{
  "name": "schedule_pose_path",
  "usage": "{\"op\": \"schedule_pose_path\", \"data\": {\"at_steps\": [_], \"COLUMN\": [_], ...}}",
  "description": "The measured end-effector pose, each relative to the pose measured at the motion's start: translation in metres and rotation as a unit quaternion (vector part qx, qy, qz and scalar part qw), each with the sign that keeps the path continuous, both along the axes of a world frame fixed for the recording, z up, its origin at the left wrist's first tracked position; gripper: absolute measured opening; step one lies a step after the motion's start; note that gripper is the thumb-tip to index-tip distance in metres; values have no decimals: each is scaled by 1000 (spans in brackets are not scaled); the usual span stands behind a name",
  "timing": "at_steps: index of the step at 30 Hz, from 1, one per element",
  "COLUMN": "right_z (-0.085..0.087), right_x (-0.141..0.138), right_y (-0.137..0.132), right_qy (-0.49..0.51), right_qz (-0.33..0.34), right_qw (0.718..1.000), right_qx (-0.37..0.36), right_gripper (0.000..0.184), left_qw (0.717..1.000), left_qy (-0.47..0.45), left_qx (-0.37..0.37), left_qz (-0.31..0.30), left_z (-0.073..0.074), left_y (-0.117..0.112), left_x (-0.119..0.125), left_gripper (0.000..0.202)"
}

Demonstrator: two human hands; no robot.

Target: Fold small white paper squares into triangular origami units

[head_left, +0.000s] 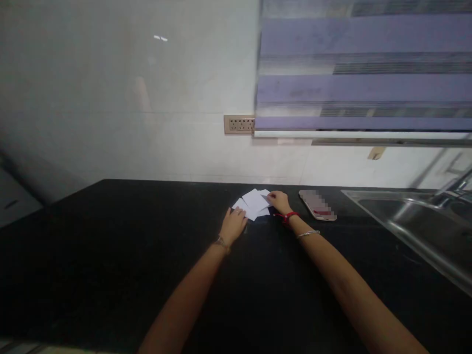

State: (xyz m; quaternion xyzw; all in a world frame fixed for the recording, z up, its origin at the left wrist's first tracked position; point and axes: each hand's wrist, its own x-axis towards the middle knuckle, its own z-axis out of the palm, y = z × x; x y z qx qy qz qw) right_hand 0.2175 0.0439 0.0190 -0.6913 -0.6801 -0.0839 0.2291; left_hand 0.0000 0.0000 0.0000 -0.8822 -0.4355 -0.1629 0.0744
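Several white pieces of paper (254, 202) lie overlapping on the black countertop (147, 255), near its back edge. My left hand (234, 224) rests at their near left side, with its fingers stretched out over the paper's edge. On the other side, my right hand (279, 200) has its fingertips pinched together at the right edge of a piece of paper. Part of that edge is hidden behind the fingers. A red cord bracelet and a silver bangle circle my right wrist and forearm; a bracelet sits on my left wrist.
To the right of the paper lies a flat, phone-shaped object (313, 202), blurred out in part. A steel sink (396, 228) with a faucet (452, 189) is set into the counter at far right. Behind are a tiled wall, a socket strip (239, 124) and a purple striped blind (350, 88).
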Motion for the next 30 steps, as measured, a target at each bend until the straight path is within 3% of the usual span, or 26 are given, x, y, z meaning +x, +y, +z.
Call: {"op": "schedule_pose_path", "data": {"at_steps": [6,14,23,26,30], "right_z": [10,35,64,59,35], "right_x": [6,6,23,24,16], "right_y": [-5,-21,-38,-58,-98], "right_qy": [-8,-82,35,94,162], "right_qz": [-23,89,0,41,112], "right_qw": [999,993,999,995,977], "right_qx": [28,-5,37,-8,-77], "right_gripper": [32,22,33,31,28], "left_qw": [1000,1000,998,985,939], "left_qy": [-2,-11,-64,-166,-314], "left_qx": [4,18,-11,-48,-131], "left_qz": [-2,-4,-4,-10,-42], "left_z": [-2,-1,2,9,22], "left_y": [1,-1,-3,-6,-20], "left_x": [0,0,-3,-3,-2], "left_gripper": [27,28,31,35,36]}}
